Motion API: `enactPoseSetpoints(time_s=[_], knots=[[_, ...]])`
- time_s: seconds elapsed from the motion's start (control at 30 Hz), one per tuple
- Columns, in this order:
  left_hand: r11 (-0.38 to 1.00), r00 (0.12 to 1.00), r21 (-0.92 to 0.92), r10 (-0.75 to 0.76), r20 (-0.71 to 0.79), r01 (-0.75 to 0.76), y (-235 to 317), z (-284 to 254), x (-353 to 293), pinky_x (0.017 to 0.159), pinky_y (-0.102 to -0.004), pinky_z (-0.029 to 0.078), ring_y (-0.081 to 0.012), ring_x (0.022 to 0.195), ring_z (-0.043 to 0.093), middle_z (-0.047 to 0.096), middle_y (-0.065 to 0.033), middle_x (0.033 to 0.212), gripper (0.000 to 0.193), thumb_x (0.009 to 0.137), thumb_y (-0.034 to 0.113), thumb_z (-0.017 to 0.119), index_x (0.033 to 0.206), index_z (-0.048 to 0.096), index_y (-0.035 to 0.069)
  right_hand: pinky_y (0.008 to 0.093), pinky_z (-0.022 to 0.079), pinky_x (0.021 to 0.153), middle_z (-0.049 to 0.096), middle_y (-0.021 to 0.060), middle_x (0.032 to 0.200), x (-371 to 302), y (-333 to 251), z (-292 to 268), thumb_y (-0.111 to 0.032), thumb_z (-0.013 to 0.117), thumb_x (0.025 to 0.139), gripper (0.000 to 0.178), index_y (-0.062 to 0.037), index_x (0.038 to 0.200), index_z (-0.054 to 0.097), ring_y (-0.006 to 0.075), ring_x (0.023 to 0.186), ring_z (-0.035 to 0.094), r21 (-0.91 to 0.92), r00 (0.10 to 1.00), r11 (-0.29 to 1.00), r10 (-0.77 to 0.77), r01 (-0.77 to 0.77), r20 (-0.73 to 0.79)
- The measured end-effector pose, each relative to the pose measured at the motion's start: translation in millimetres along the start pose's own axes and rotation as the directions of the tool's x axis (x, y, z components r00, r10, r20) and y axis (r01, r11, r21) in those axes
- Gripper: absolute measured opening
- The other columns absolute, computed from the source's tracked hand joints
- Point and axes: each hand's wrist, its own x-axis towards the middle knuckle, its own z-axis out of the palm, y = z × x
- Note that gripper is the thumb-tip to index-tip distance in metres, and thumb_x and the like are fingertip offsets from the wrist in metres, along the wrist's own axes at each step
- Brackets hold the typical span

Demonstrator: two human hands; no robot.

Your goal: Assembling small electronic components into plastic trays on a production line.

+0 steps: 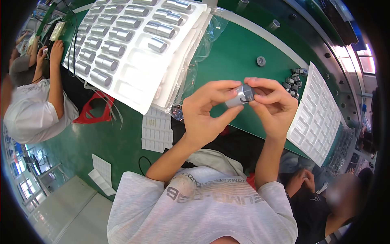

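A short silver metal cylinder (233,101) with a dark grey end piece (247,93) is held level with my chest, above the green table's near edge. My left hand (202,112) pinches the silver body between thumb and fingers. On the other side, my right hand (275,106) has its thumb and fingertips closed on the dark end piece. The two parts touch; whether they are fully joined I cannot tell. Beyond my hands, a small round grey cap (261,61) stands on the table, and several small dark fittings (291,86) lie heaped to its right.
At left, a stacked white blister tray (136,94) holds rows of silver cylinders, with clear plastic film (206,45) at its side. Another white tray (315,116) lies at right. One metal cylinder (274,25) stands at the back. Co-workers sit left (34,107) and right (310,209).
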Motion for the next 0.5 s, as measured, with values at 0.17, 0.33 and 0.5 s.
enactPoseSetpoints(time_s=[0.17,0.33,0.5], knots=[[0.995,0.999,-0.097,0.036,-0.022,-0.038,-2.2,2.5,-1.8,0.088,-0.0344,0.059,-0.0273,0.112,0.065,0.061,-0.0276,0.124,0.035,0.077,-0.017,0.074,0.106,0.062,-0.002,0.0422,0.056,0.096,0.066,0.0279,0.115,1.6,-2.6,1.2,0.018,0.068,0.076,0.019,0.0049,0.089,0.069,0.034,0.109,0.067,0.078,0.999,0.997,0.014,-0.017,0.036],[0.978,0.992,0.169,0.124,0.003,-0.123,0.3,-2.4,-4.9,0.089,-0.0349,0.058,-0.0276,0.111,0.065,0.063,-0.0268,0.123,0.033,0.076,-0.016,0.075,0.105,0.065,-0.002,0.0426,0.056,0.096,0.067,0.0269,0.112,4.8,-7.7,-6.3,0.018,0.068,0.075,0.019,0.0044,0.088,0.068,0.0339,0.108,0.067,-0.096,0.997,0.995,0.001,0.006,0.077],[0.981,0.994,0.163,0.107,-0.008,-0.104,4.0,2.0,-4.6,0.091,-0.0349,0.057,-0.0268,0.109,0.066,0.064,-0.0257,0.122,0.032,0.075,-0.015,0.077,0.103,0.068,-0.003,0.0435,0.056,0.095,0.068,0.0259,0.111,5.3,-4.2,-8.1,0.018,0.069,0.074,0.02,0.0035,0.088,0.068,0.0345,0.107,0.068,-0.071,0.996,0.996,-0.049,0.054,0.075]])
